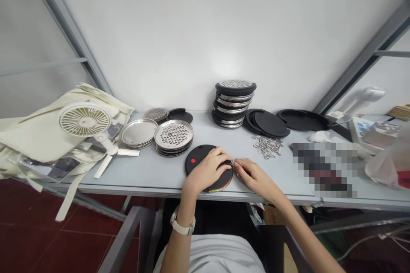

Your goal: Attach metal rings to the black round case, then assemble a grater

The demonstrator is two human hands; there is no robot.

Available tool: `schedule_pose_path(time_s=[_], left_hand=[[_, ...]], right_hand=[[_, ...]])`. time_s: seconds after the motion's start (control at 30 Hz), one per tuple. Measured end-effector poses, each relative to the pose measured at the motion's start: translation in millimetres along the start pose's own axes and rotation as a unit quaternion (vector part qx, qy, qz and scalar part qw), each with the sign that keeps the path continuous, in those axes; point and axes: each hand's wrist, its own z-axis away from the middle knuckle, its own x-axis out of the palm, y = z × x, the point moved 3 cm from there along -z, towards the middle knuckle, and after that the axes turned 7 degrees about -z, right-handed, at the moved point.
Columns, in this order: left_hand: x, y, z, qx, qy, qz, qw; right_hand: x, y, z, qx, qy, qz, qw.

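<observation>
A black round disc [200, 153] with a red dot and a yellow-red stripe on its rim lies near the table's front edge. Across its top rests my left hand [211, 168], thumb and fingers curled round its right side. My right hand [251, 175] is at the disc's right edge, fingers pinched together on something small and metallic that I cannot make out. Behind my right hand lies a loose heap of metal clips [268, 146]. Left of the disc is a stack of round metal grater plates [174, 134].
Plain metal plates [139, 131] and a white fan [86, 120] beside a cream bag [41, 136] are at left. At the back stands a tall stack of black and metal discs [233, 104], with black lids [270, 123] beside it. A plastic bag [384, 166] lies at right.
</observation>
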Motion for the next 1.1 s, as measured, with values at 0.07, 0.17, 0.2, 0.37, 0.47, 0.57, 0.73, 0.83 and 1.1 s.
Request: schedule_pose_path(time_s=[0.07, 0.17, 0.2, 0.37, 0.47, 0.57, 0.73, 0.83, 1.1], left_hand=[[-0.1, -0.2, -0.1, 0.0, 0.001, 0.001, 1.0], [0.1, -0.8, 0.0, -0.001, 0.001, 0.003, 1.0], [0.2, -1.0, 0.1, -0.002, 0.0, 0.003, 1.0], [0.7, -1.2, 0.5, 0.002, 0.001, 0.002, 1.0], [0.9, -1.4, 0.5, 0.003, 0.002, 0.003, 1.0], [0.9, -2.0, 0.3, 0.002, 0.003, 0.003, 1.0], [0.1, -1.4, 0.0, 0.003, 0.0, 0.002, 1.0], [-0.1, -1.0, -0.1, 0.0, -0.001, 0.002, 1.0], [0.9, -1.7, 0.4, 0.0, 0.0, 0.001, 1.0]], right_hand=[[0.1, 0.2, -0.1, -0.001, 0.001, 0.001, 1.0], [0.2, 0.2, -0.4, -0.001, 0.0, -0.002, 1.0], [0.2, 0.1, -0.4, 0.0, -0.001, -0.003, 1.0], [-0.1, -0.7, 0.0, 0.003, -0.004, -0.007, 1.0], [-0.8, -1.4, 0.3, 0.003, -0.002, -0.009, 1.0], [-1.4, -2.0, 0.4, 0.003, -0.001, -0.009, 1.0], [-1.1, -1.2, 0.2, 0.002, -0.002, -0.014, 1.0], [-0.8, 0.2, 0.0, 0.003, -0.002, -0.017, 1.0], [0.4, 2.5, 0.2, 0.004, -0.007, -0.012, 1.0]])
